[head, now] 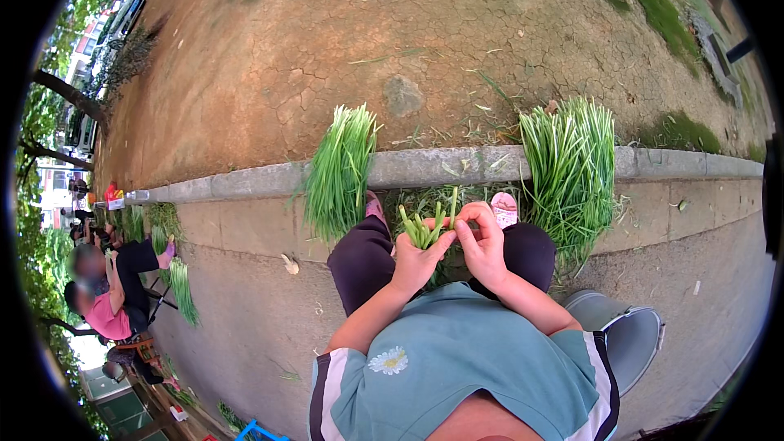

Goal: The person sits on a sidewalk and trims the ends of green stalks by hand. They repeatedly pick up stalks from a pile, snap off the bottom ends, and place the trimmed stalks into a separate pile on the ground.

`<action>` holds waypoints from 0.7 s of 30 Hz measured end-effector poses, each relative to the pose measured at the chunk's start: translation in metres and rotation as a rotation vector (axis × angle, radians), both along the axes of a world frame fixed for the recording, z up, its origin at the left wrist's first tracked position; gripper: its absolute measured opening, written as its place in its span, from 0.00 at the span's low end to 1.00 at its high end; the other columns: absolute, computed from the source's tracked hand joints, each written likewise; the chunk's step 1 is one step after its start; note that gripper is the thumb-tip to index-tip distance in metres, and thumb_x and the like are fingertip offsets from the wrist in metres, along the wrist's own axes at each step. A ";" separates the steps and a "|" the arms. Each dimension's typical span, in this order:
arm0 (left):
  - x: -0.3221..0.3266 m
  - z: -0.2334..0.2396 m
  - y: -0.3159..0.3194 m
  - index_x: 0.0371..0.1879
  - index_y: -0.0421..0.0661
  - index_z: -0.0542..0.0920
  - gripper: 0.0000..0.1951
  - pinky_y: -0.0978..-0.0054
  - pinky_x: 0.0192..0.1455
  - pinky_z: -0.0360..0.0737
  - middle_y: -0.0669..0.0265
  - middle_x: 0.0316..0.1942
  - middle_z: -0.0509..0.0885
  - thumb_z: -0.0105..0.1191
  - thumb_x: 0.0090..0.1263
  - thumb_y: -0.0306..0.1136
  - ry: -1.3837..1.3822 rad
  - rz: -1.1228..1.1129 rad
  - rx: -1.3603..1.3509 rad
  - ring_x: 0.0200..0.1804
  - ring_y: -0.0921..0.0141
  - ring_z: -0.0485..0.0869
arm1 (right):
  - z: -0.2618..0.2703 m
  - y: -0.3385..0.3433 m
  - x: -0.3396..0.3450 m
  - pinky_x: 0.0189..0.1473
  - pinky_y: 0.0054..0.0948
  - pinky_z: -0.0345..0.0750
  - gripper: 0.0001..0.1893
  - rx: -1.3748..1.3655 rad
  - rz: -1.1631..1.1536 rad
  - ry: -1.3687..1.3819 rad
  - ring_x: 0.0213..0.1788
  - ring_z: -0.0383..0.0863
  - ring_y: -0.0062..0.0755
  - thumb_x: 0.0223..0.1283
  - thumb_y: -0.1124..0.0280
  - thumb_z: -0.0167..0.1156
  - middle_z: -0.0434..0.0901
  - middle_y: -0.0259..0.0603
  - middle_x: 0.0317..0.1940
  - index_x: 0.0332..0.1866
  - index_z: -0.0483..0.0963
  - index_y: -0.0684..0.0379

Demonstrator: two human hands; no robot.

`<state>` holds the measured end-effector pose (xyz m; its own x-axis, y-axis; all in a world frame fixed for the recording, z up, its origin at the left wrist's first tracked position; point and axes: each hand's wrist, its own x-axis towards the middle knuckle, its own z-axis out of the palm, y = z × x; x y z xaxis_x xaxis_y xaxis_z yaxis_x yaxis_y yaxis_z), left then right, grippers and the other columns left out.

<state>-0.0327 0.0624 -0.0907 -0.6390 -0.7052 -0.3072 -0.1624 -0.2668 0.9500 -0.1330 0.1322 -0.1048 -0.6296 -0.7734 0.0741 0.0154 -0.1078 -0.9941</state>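
My left hand (pixel 416 263) is closed around a small bunch of green leafy stalks (pixel 420 231), whose cut-looking pale ends point up and away from me. Close against it, my right hand (pixel 482 244) pinches one upright stalk (pixel 454 202) between thumb and fingertips. Both hands are above the gap between my knees. A bundle of long green leaves (pixel 342 174) lies across the curb by my left foot. Beyond my right foot, a larger bundle (pixel 568 177) also drapes over the curb, its pale ends towards the bare soil.
The stone curb (pixel 422 166) runs crosswise, with cracked soil (pixel 343 37) beyond. A grey bucket (pixel 631 337) is at my right side. Loose trimmings lie around my feet. At far left, a seated person in pink (pixel 110 318) is near more green bundles (pixel 182 291).
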 end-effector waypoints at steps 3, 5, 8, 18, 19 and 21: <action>0.002 -0.002 -0.001 0.37 0.39 0.77 0.10 0.88 0.21 0.65 0.75 0.19 0.75 0.54 0.57 0.28 -0.003 -0.024 -0.077 0.21 0.85 0.69 | -0.001 0.003 -0.002 0.30 0.15 0.67 0.03 0.050 0.086 -0.232 0.30 0.68 0.16 0.57 0.73 0.48 0.68 0.33 0.30 0.33 0.65 0.61; 0.006 -0.004 -0.008 0.35 0.39 0.77 0.09 0.87 0.20 0.64 0.75 0.19 0.75 0.53 0.58 0.29 -0.002 -0.080 0.015 0.20 0.85 0.68 | -0.007 0.006 -0.003 0.27 0.14 0.66 0.04 0.036 0.197 -0.650 0.27 0.68 0.14 0.57 0.72 0.48 0.68 0.30 0.26 0.33 0.65 0.60; 0.008 0.001 -0.019 0.32 0.39 0.76 0.09 0.88 0.18 0.60 0.73 0.18 0.74 0.52 0.58 0.31 0.012 -0.159 0.158 0.17 0.85 0.65 | -0.012 0.008 -0.003 0.27 0.13 0.64 0.05 0.021 0.271 -0.805 0.27 0.67 0.14 0.59 0.68 0.47 0.69 0.28 0.24 0.34 0.65 0.58; 0.011 0.006 -0.021 0.31 0.38 0.76 0.07 0.80 0.21 0.67 0.67 0.18 0.74 0.52 0.54 0.24 -0.029 -0.293 -0.451 0.20 0.74 0.72 | -0.007 0.000 -0.001 0.30 0.16 0.65 0.03 0.160 0.284 -1.029 0.31 0.72 0.18 0.57 0.70 0.47 0.71 0.30 0.27 0.34 0.66 0.56; 0.011 0.005 -0.021 0.31 0.38 0.76 0.07 0.78 0.22 0.68 0.65 0.18 0.74 0.52 0.52 0.23 -0.064 -0.319 -0.655 0.21 0.72 0.73 | -0.010 0.000 0.000 0.30 0.16 0.66 0.03 0.178 0.291 -1.029 0.31 0.72 0.18 0.57 0.70 0.47 0.71 0.29 0.27 0.34 0.66 0.56; 0.015 -0.002 -0.022 0.30 0.40 0.75 0.09 0.75 0.24 0.70 0.62 0.20 0.74 0.54 0.48 0.25 -0.103 -0.323 -0.886 0.21 0.66 0.74 | -0.021 0.000 0.001 0.30 0.17 0.66 0.02 0.214 0.308 -1.031 0.32 0.71 0.18 0.56 0.71 0.47 0.71 0.29 0.27 0.34 0.66 0.55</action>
<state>-0.0181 0.0406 -0.0926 -0.8437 -0.5023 0.1893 -0.1966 0.6173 0.7618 -0.1318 0.1320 -0.1253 -0.0901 -0.8421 -0.5317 0.8467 0.2163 -0.4861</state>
